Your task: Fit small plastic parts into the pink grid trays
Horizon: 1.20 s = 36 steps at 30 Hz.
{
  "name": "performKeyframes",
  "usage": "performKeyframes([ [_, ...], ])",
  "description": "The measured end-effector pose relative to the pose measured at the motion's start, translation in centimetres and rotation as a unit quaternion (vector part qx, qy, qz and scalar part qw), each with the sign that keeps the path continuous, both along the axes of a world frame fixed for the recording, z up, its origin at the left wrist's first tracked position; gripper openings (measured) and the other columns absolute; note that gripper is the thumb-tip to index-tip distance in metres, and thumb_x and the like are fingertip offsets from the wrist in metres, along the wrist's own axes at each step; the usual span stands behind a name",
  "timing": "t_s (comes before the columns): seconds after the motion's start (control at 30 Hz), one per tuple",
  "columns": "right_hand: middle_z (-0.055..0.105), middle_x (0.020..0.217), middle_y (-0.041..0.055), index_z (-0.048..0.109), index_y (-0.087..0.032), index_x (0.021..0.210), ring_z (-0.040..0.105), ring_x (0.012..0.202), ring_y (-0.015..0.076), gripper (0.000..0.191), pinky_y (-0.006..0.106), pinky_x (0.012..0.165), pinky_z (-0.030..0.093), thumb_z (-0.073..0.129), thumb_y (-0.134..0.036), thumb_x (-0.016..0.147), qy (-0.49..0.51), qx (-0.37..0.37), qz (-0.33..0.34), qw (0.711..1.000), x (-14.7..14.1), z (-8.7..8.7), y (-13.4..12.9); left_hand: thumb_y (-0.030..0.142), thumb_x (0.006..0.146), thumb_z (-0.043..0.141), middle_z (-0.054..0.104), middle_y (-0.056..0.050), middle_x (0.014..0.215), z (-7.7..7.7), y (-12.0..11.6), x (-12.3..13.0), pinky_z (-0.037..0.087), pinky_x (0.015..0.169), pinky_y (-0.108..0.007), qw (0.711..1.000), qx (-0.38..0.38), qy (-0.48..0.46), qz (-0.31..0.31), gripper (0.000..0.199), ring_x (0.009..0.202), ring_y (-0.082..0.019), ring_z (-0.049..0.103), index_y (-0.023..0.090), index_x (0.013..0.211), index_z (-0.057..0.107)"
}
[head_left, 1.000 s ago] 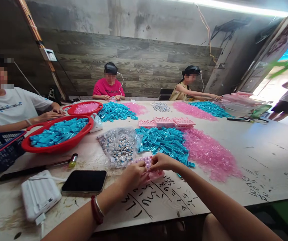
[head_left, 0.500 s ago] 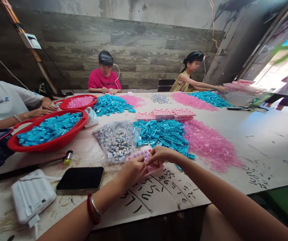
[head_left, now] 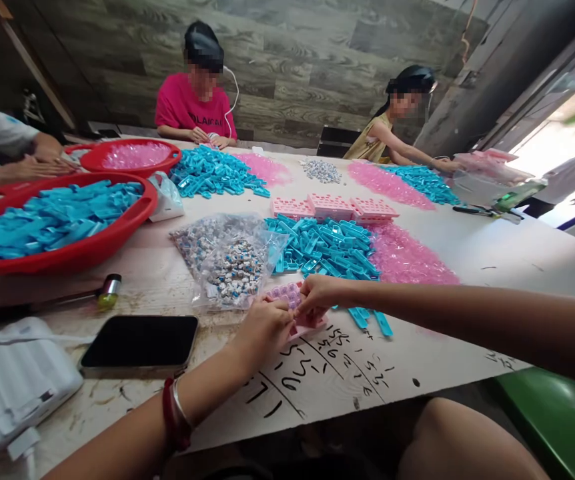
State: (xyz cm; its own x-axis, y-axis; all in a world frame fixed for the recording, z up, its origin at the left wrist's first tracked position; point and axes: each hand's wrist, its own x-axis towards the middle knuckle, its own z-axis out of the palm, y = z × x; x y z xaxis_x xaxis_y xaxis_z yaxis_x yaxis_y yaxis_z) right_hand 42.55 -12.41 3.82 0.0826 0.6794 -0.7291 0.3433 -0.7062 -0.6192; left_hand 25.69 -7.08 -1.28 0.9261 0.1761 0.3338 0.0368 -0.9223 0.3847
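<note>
A pink tray point(head_left: 285, 292) with round, pale purple pieces in its rows lies at the table's near side. My left hand point(head_left: 270, 323) is at its near left part, fingers closed in a pinch. From the right, my right hand point(head_left: 321, 297) reaches over the tray, its fingertips pressed together close to those of the left. Whatever sits between the fingers is too small to make out. Just left of the tray is a clear plastic bag point(head_left: 232, 267) of small white-and-blue parts. Behind it spreads a heap of blue plastic pieces point(head_left: 325, 247), with clear pink pieces point(head_left: 412, 257) to the right.
Pink trays point(head_left: 330, 205) stand behind the blue heap. To my left are a phone point(head_left: 140, 341), a white power bank point(head_left: 20, 380), a hammer point(head_left: 110, 290) and a red basket point(head_left: 150, 200) of blue pieces. Co-workers sit across and at left; a green stool point(head_left: 557, 420) is at right.
The view has tilted down and moved closer. My right forearm has swung up to lie more level. Both hands stay at the pink tray, fingertips still close together.
</note>
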Motion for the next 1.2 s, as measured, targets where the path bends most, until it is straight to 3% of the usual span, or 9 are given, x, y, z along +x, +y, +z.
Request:
performKeyframes([
  [0.2, 0.066, 0.056, 0.0016, 0.063, -0.016, 0.06, 0.063, 0.052, 0.0132, 0.024, 0.023, 0.053, 0.054, 0.083, -0.029, 0.054, 0.039, -0.021, 0.018, 0.999, 0.5, 0.1, 0.5, 0.014, 0.083, 0.05, 0.06, -0.003, 0.068, -0.4, 0.4, 0.0, 0.043, 0.068, -0.032, 0.997, -0.074, -0.02, 0.006, 0.02, 0.066, -0.015, 0.055, 0.015, 0.068, 0.063],
  [0.3, 0.066, 0.056, 0.0033, 0.066, -0.013, 0.061, 0.063, 0.052, 0.012, 0.022, 0.02, 0.053, 0.054, 0.081, -0.03, 0.058, 0.023, -0.029, 0.028, 0.999, 0.6, 0.4, 0.6, 0.016, 0.077, 0.056, 0.06, -0.003, 0.07, 0.0, 0.9, -0.3, 0.04, 0.058, -0.028, 0.99, -0.127, -0.038, 0.042, 0.004, 0.065, -0.015, 0.053, 0.015, 0.077, 0.059],
  [0.4, 0.065, 0.054, 0.0038, 0.066, -0.013, 0.057, 0.062, 0.052, 0.0115, 0.023, 0.019, 0.052, 0.053, 0.082, -0.03, 0.057, 0.008, -0.03, 0.037, 0.999, 0.3, 0.8, 0.7, 0.017, 0.071, 0.056, 0.057, -0.001, 0.069, 0.6, 1.3, -0.7, 0.036, 0.051, -0.025, 0.987, -0.148, -0.034, 0.044, 0.013, 0.058, -0.013, 0.047, 0.016, 0.084, 0.052],
  [0.77, 0.061, 0.05, 0.0021, 0.06, -0.013, 0.053, 0.06, 0.05, 0.0128, 0.028, 0.022, 0.05, 0.051, 0.084, -0.028, 0.052, -0.038, 0.004, 0.011, 0.999, -0.5, -0.3, 0.5, 0.019, 0.072, 0.054, 0.054, -0.002, 0.068, 0.7, 1.4, -0.8, 0.037, 0.052, -0.026, 0.995, -0.092, -0.043, 0.008, 0.007, 0.059, -0.014, 0.047, 0.018, 0.076, 0.049],
  [0.87, 0.059, 0.05, 0.0004, 0.057, -0.014, 0.055, 0.058, 0.05, 0.0117, 0.027, 0.021, 0.049, 0.047, 0.08, -0.027, 0.061, -0.082, 0.075, 0.005, 0.994, -1.2, -1.2, -0.3, 0.02, 0.08, 0.048, 0.056, -0.005, 0.073, 1.6, 1.9, -1.3, 0.043, 0.059, -0.027, 0.992, -0.009, -0.117, 0.041, 0.007, 0.068, -0.016, 0.051, 0.017, 0.075, 0.052],
  [0.97, 0.062, 0.059, 0.0026, 0.059, -0.014, 0.06, 0.06, 0.058, 0.0145, 0.025, 0.024, 0.053, 0.047, 0.072, -0.031, 0.071, -0.146, 0.197, 0.02, 0.969, -1.7, -0.4, -2.7, 0.019, 0.086, 0.044, 0.058, -0.006, 0.076, 2.6, 3.3, -2.1, 0.046, 0.071, -0.032, 0.965, 0.078, -0.188, 0.163, 0.017, 0.077, -0.019, 0.054, 0.016, 0.073, 0.055],
  [1.03, 0.068, 0.081, 0.0065, 0.066, -0.015, 0.078, 0.064, 0.078, 0.0182, 0.023, 0.027, 0.067, 0.051, 0.064, -0.037, 0.079, -0.116, 0.302, 0.025, 0.946, -1.1, 1.4, -5.4, 0.016, 0.086, 0.043, 0.061, -0.007, 0.083, 2.8, 4.5, -2.4, 0.047, 0.076, -0.033, 0.957, 0.084, -0.161, 0.226, 0.017, 0.083, -0.02, 0.057, 0.016, 0.081, 0.059],
  [1.13, 0.066, 0.108, 0.0084, 0.063, -0.021, 0.107, 0.061, 0.101, 0.0211, 0.038, 0.032, 0.083, 0.05, 0.045, -0.049, 0.089, -0.011, 0.38, -0.032, 0.925, 1.2, 4.5, -9.8, 0.009, 0.085, 0.04, 0.064, -0.01, 0.106, 1.9, 6.5, -2.5, 0.047, 0.088, -0.034, 0.968, 0.076, -0.058, 0.234, 0.029, 0.1, -0.022, 0.059, 0.016, 0.1, 0.063],
  [1.2, 0.065, 0.112, 0.0098, 0.062, -0.021, 0.11, 0.059, 0.106, 0.0225, 0.042, 0.035, 0.087, 0.049, 0.037, -0.049, 0.091, -0.084, 0.422, -0.116, 0.895, 3.6, 5.4, -12.2, 0.011, 0.086, 0.039, 0.06, -0.009, 0.123, 0.9, 7.5, -2.3, 0.042, 0.098, -0.034, 0.968, 0.067, 0.009, 0.242, 0.034, 0.113, -0.022, 0.055, 0.017, 0.111, 0.062],
])
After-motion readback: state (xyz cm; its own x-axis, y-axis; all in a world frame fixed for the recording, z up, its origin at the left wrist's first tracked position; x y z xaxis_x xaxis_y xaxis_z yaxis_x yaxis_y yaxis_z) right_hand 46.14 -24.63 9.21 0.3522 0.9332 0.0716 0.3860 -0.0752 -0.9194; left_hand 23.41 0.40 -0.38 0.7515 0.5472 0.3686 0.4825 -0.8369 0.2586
